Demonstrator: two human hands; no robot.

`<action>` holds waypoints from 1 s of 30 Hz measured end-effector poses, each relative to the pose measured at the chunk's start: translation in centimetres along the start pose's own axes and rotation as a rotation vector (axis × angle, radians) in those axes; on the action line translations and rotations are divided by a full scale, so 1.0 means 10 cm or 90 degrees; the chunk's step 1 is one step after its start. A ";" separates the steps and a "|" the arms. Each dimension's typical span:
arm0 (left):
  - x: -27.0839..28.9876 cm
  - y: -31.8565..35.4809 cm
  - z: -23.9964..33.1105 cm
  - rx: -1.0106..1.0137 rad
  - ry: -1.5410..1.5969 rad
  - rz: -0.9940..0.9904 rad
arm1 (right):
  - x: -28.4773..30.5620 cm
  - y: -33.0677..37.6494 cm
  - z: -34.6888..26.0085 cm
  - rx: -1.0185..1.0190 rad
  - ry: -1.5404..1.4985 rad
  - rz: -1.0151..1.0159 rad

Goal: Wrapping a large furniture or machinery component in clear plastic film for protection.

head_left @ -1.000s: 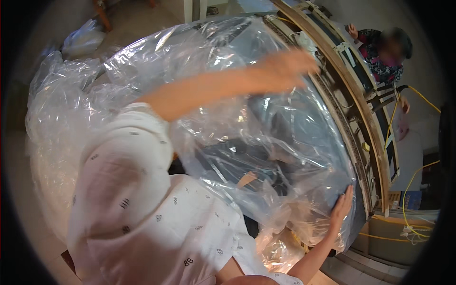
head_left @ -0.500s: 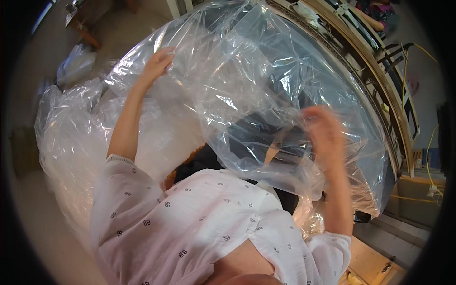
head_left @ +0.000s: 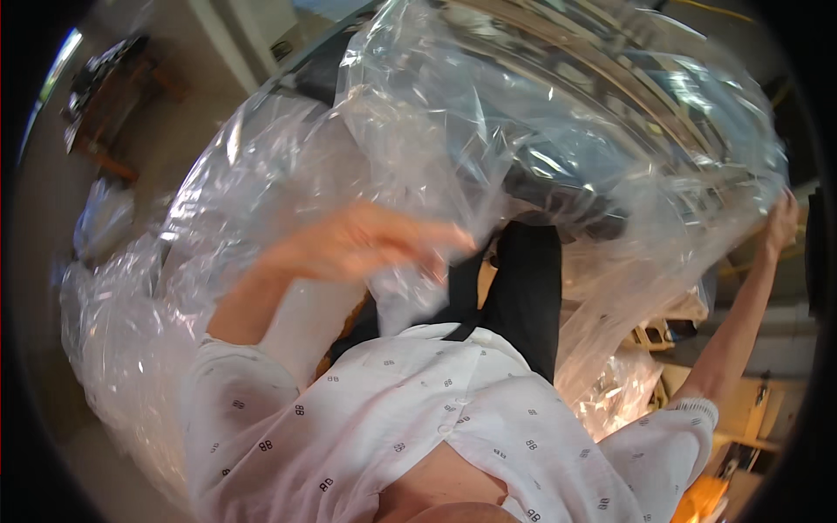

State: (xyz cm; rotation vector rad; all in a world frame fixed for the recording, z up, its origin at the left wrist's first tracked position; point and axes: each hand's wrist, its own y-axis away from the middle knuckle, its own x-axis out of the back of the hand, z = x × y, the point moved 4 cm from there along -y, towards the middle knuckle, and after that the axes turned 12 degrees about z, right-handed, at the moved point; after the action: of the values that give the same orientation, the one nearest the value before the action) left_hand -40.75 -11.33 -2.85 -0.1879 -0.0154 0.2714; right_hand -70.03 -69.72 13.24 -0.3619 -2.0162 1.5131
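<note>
Clear plastic sheeting (head_left: 410,113) spreads in shiny, crumpled folds over the work surface and over my lap. Out at the far right, my right hand (head_left: 782,222) is closed on the edge of the sheet, with that arm stretched wide. My left hand (head_left: 366,242) hangs in front of my body over the folds, its fingers pointing right. Motion smears it, so I cannot tell if it holds any plastic. More bunched plastic (head_left: 122,349) lies at my left side. Dark trousers (head_left: 527,288) show through a gap in the sheet.
A long wooden-edged frame (head_left: 602,65) runs across the far right beneath the plastic. At the far left stands a piece of wooden furniture (head_left: 109,131) with things on top. Wooden boxes or drawers (head_left: 750,401) are at the lower right, near an orange item (head_left: 702,499).
My right hand has swung out to the far right, drawing the plastic with it. My left hand has come from the far left sheet toward the middle. The view has turned somewhat.
</note>
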 end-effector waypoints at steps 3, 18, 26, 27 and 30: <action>-0.65 -0.35 -0.14 -0.228 -0.125 -0.149 | 0.86 -0.22 0.29 -0.076 0.126 0.176; -1.96 -0.89 -0.83 -0.153 -0.360 -0.320 | 0.03 1.85 -2.59 -0.425 -0.639 -0.528; -1.13 -1.73 0.72 -0.520 -0.548 0.248 | 0.29 1.94 -2.54 -0.371 -0.893 -0.376; -1.08 -1.91 0.77 -0.537 -0.592 0.317 | 0.32 1.95 -2.54 -0.372 -0.897 -0.377; -1.01 -2.12 0.56 -0.359 -0.536 0.074 | 0.38 1.97 -2.60 -0.369 -0.850 -0.413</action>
State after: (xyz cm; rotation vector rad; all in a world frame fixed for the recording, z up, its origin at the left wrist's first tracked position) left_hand -45.04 -33.09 6.74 -0.6242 -0.9258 0.4426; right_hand -59.99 -41.14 0.63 1.3261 -3.0350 0.6679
